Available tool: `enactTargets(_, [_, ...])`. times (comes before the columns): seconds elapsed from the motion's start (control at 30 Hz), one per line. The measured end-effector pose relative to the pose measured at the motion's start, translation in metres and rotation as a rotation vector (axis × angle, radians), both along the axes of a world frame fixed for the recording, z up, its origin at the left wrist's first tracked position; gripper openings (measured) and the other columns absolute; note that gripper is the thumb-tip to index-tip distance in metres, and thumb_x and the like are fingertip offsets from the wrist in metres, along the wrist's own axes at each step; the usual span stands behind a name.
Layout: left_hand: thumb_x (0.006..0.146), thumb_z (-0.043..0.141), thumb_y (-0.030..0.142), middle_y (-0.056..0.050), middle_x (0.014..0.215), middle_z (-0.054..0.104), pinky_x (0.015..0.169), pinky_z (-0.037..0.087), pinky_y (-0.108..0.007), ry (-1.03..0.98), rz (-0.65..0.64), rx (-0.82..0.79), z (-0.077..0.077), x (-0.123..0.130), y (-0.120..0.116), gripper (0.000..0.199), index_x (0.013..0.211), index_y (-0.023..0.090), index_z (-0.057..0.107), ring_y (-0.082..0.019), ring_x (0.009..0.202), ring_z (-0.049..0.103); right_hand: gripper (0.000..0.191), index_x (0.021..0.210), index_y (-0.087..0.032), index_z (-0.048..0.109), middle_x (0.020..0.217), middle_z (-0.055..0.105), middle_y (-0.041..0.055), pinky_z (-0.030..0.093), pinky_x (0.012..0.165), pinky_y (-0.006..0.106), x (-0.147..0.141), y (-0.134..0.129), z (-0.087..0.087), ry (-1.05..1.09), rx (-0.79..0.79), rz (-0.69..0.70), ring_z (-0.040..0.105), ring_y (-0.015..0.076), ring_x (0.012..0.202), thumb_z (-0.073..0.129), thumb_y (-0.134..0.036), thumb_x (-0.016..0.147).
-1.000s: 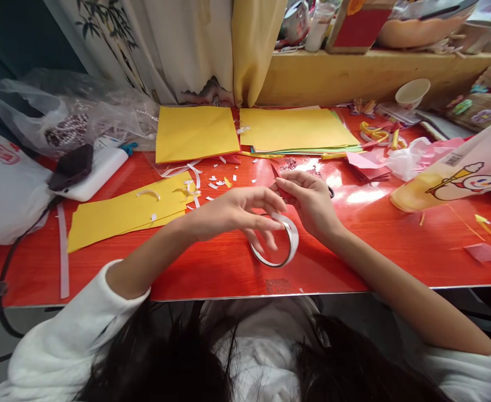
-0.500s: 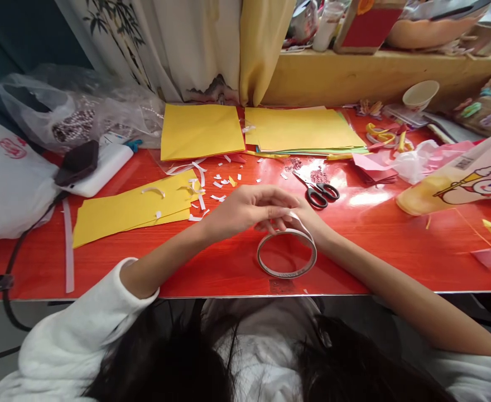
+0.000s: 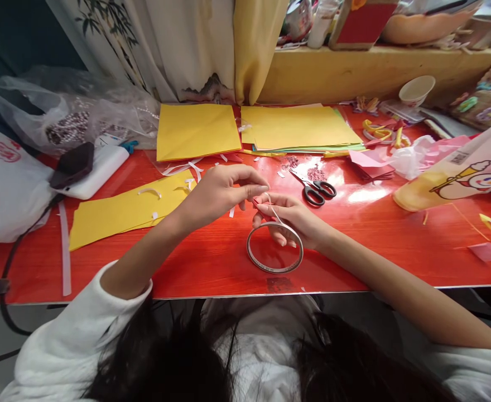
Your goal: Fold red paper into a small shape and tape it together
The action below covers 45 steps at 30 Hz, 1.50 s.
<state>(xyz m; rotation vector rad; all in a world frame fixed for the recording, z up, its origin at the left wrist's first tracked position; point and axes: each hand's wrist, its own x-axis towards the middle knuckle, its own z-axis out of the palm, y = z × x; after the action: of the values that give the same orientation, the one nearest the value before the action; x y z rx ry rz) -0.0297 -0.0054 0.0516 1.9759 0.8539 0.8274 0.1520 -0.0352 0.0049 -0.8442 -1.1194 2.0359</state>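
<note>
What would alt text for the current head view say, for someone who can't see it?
The left hand seems to pinch a tape strip leading down to a tape roll, while the right hand holds a small red piece above a red table. Beyond lie black-handled scissors and yellow paper.

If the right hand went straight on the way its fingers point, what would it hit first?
Most likely the left hand, which sits just ahead of the right hand's fingertips. Depth is unclear in this single view; passing beneath, it might meet the yellow strips.
</note>
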Motion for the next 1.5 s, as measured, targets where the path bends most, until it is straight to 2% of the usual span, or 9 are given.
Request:
enactTargets(0.33, [0.082, 0.058, 0.018, -0.003, 0.080, 0.063, 0.057, 0.049, -0.019, 0.040, 0.031, 0.045, -0.004, -0.003, 0.003, 0.007, 0.083, 0.016, 0.065, -0.010, 0.069, 0.058, 0.016, 0.095, -0.019, 0.049, 0.075, 0.070, 0.0012, 0.047, 0.030, 0.017, 0.001, 0.000, -0.002, 0.025, 0.012, 0.019, 0.061, 0.0110, 0.041, 0.057, -0.031, 0.089])
enactTargets(0.5, [0.083, 0.056, 0.016, -0.003, 0.100, 0.062, 0.054, 0.049, -0.018, -0.034, 0.035, 0.092, -0.006, -0.003, 0.002, 0.009, 0.075, 0.016, 0.060, -0.007, 0.065, 0.058, 0.023, 0.091, -0.019, 0.045, 0.059, 0.062, -0.0051, 0.045, 0.031, 0.018, -0.001, 0.002, -0.001, 0.035, 0.046, 0.005, 0.058, 0.0110, 0.036, 0.062, -0.034, 0.084])
enactTargets(0.63, [0.086, 0.054, 0.018, -0.001, 0.098, 0.064, 0.054, 0.048, -0.021, -0.008, 0.117, 0.171, -0.004, -0.004, 0.001, 0.014, 0.097, 0.022, 0.063, -0.005, 0.056, 0.054, 0.025, 0.092, -0.020, 0.045, 0.058, 0.061, -0.0056, 0.048, 0.034, 0.020, -0.001, 0.001, -0.002, -0.104, 0.160, -0.089, 0.058, 0.0119, 0.036, 0.062, -0.037, 0.085])
enactTargets(0.7, [0.087, 0.054, 0.020, -0.003, 0.095, 0.065, 0.060, 0.050, -0.023, 0.017, 0.166, 0.256, -0.003, -0.005, 0.001, 0.021, 0.106, 0.021, 0.061, -0.008, 0.062, 0.057, 0.024, 0.093, -0.021, 0.046, 0.060, 0.061, -0.0054, 0.049, 0.035, 0.022, 0.000, -0.001, -0.002, -0.173, 0.221, -0.105, 0.059, 0.0127, 0.038, 0.060, -0.039, 0.086])
enactTargets(0.9, [0.086, 0.058, 0.023, -0.006, 0.092, 0.062, 0.076, 0.050, -0.030, 0.078, 0.174, 0.447, 0.001, -0.008, 0.004, 0.009, 0.086, 0.018, 0.065, -0.016, 0.087, 0.060, 0.024, 0.094, -0.022, 0.047, 0.066, 0.061, -0.0034, 0.050, 0.039, 0.025, 0.005, 0.001, 0.000, -0.303, 0.367, -0.202, 0.060, 0.0130, 0.042, 0.059, -0.042, 0.086])
enactTargets(1.1, [0.084, 0.062, 0.026, -0.008, 0.115, 0.055, 0.088, 0.050, -0.034, 0.067, 0.139, 0.456, 0.005, -0.010, 0.003, 0.008, 0.084, 0.019, 0.066, -0.016, 0.092, 0.058, 0.017, 0.090, -0.020, 0.054, 0.065, 0.061, -0.0016, 0.041, 0.043, 0.023, 0.011, 0.006, -0.002, -0.714, 0.643, -0.318, 0.052, 0.0085, 0.042, 0.054, -0.037, 0.088])
enactTargets(1.2, [0.085, 0.061, 0.024, -0.006, 0.102, 0.060, 0.086, 0.050, -0.034, 0.072, 0.072, 0.462, 0.006, -0.012, 0.002, 0.007, 0.085, 0.021, 0.067, -0.016, 0.089, 0.060, 0.017, 0.082, -0.019, 0.060, 0.063, 0.061, -0.0013, 0.039, 0.047, 0.024, 0.014, 0.009, -0.004, -0.850, 0.710, -0.253, 0.049, 0.0091, 0.044, 0.056, -0.035, 0.086])
enactTargets(1.3, [0.086, 0.059, 0.023, -0.004, 0.087, 0.062, 0.079, 0.052, -0.032, 0.070, 0.005, 0.445, 0.007, -0.012, 0.000, 0.009, 0.086, 0.024, 0.069, -0.015, 0.083, 0.061, 0.019, 0.083, -0.020, 0.066, 0.078, 0.066, 0.0024, 0.043, 0.057, 0.027, 0.017, 0.013, -0.005, -0.918, 0.796, -0.230, 0.058, 0.0133, 0.058, 0.058, -0.036, 0.085])
enactTargets(1.5, [0.085, 0.059, 0.018, -0.001, 0.083, 0.064, 0.069, 0.054, -0.029, -0.047, -0.036, 0.441, 0.012, -0.011, -0.008, 0.017, 0.088, 0.028, 0.072, -0.013, 0.076, 0.061, 0.027, 0.104, -0.021, 0.068, 0.107, 0.061, 0.0118, 0.045, 0.072, 0.037, 0.045, 0.023, 0.006, -1.354, 1.036, -0.414, 0.059, 0.0247, 0.087, 0.051, -0.038, 0.090])
